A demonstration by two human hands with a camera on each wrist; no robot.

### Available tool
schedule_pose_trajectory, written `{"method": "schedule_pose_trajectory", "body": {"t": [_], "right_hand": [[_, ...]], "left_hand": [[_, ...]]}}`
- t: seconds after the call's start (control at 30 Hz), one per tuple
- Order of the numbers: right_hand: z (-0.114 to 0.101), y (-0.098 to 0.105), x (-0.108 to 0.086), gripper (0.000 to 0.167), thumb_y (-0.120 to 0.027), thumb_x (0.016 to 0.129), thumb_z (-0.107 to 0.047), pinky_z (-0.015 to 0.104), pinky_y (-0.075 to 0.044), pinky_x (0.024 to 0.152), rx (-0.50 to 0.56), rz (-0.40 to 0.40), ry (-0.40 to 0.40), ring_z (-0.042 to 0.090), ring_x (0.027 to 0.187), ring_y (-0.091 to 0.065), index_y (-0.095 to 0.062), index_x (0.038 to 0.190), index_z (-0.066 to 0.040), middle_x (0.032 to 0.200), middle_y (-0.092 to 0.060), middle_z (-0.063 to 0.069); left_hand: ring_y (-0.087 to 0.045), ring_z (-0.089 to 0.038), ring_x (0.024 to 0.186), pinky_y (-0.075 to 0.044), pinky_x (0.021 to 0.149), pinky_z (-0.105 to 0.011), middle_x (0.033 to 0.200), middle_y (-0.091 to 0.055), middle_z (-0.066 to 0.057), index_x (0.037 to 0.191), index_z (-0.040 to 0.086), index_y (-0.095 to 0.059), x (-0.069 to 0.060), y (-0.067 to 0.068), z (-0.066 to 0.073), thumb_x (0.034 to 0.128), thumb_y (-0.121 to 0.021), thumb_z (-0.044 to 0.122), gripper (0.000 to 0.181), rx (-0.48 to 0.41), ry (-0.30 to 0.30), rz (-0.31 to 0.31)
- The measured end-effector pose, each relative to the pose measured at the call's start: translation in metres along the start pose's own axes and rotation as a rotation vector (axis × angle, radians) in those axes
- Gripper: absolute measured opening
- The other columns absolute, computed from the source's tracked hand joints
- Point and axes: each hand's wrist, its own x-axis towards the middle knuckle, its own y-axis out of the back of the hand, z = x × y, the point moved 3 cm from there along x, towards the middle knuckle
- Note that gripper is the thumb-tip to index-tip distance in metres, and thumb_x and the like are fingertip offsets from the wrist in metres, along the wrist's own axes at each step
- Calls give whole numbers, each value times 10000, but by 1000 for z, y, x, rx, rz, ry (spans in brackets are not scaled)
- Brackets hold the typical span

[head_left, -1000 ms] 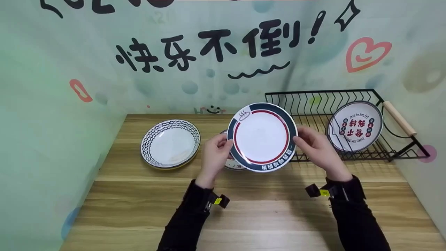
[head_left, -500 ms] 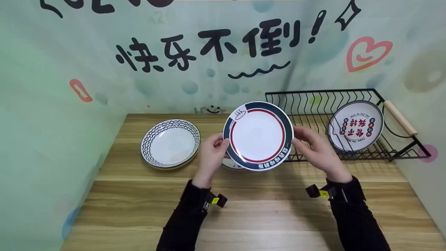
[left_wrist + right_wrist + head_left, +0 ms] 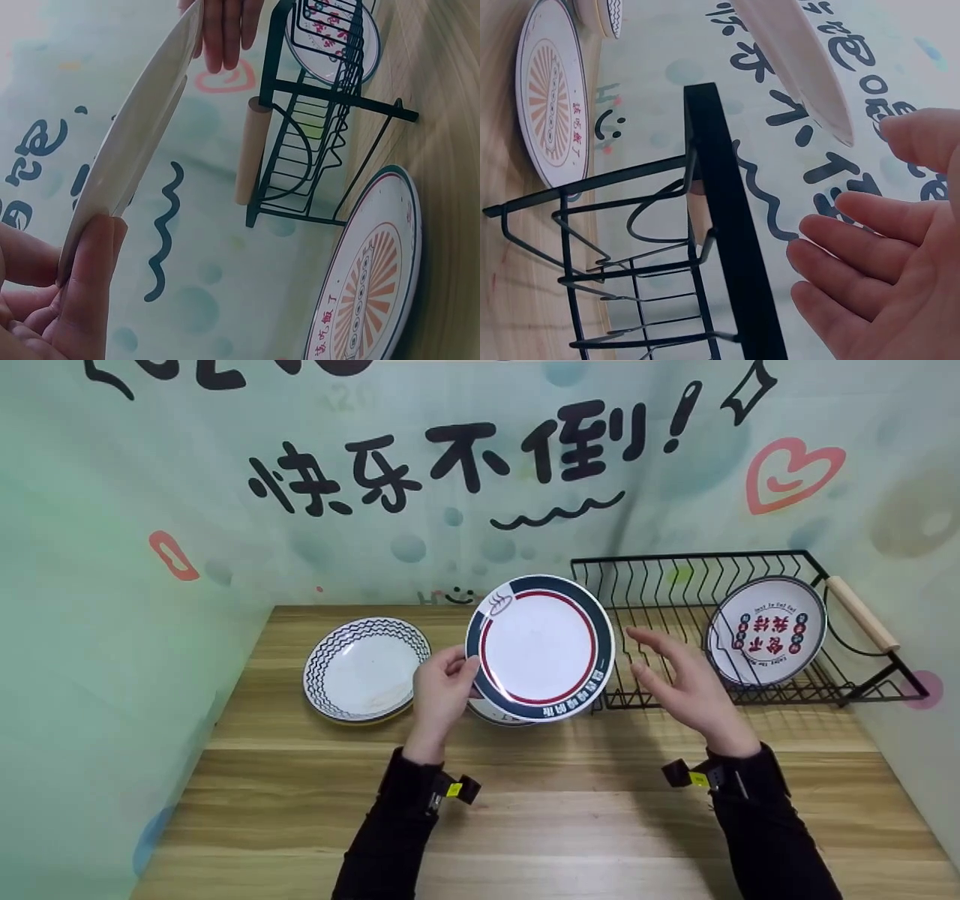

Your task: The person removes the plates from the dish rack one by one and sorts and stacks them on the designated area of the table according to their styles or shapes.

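A white plate (image 3: pixel 538 649) with a dark blue band and a red ring is up in the air, its face tilted toward the head camera. My left hand (image 3: pixel 444 690) pinches its left edge between thumb and fingers; the left wrist view shows the plate (image 3: pixel 135 135) edge-on. Just right of the rim, my right hand (image 3: pixel 686 682) is apart from it, thumb and fingers spread and holding nothing. Below the held plate, a second plate (image 3: pixel 367 277) with an orange sunburst lies on the table, mostly hidden in the head view.
At the back right stands a black wire dish rack (image 3: pixel 652 622) with a wooden handle (image 3: pixel 861 613). A plate with red lettering (image 3: pixel 766 631) leans in its right part. A wavy-patterned bowl (image 3: pixel 367 669) sits on the wooden table (image 3: pixel 525 825) at left, before a printed backdrop.
My left hand has carried the held plate a little to the left. My right hand has let go of the plate's right rim and stayed almost in place.
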Motion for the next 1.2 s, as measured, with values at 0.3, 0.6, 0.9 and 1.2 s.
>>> {"method": "schedule_pose_trajectory", "body": {"t": [0.3, 0.6, 0.9, 1.2], "right_hand": [[5, 4, -4, 503, -668, 927, -80, 590, -314, 1091, -57, 9, -15, 358, 1288, -472, -513, 1396, 10, 1409, -523, 202], [9, 9, -8, 506, -663, 931, -60, 595, -319, 1087, -58, 11, -35, 366, 1294, -468, -497, 1403, 17, 1420, -510, 204], [15, 13, -15, 494, -652, 934, -56, 595, -320, 1082, -98, 17, -49, 383, 1278, -469, -494, 1391, 44, 1408, -511, 225], [18, 16, -19, 464, -648, 947, -62, 510, -328, 1103, -113, 30, -53, 353, 1274, -478, -518, 1383, 27, 1384, -541, 203]], "left_hand": [[-649, -154, 641, -599, 559, -363, 881, -708, -223, 1090, -122, -679, 3, 8, -5, 901, -639, -41, 209, 18, 17, 31], [-637, -147, 636, -599, 582, -437, 885, -708, -215, 1084, -104, -689, 6, 14, -14, 904, -643, -26, 202, 57, 39, 57], [-619, -135, 597, -591, 536, -348, 851, -701, -186, 1072, -101, -691, 10, 19, -23, 908, -643, -13, 193, 93, 62, 68], [-624, -139, 589, -578, 514, -305, 857, -704, -200, 1053, -111, -688, 12, 19, -32, 901, -636, -17, 186, 103, 64, 52]]}}
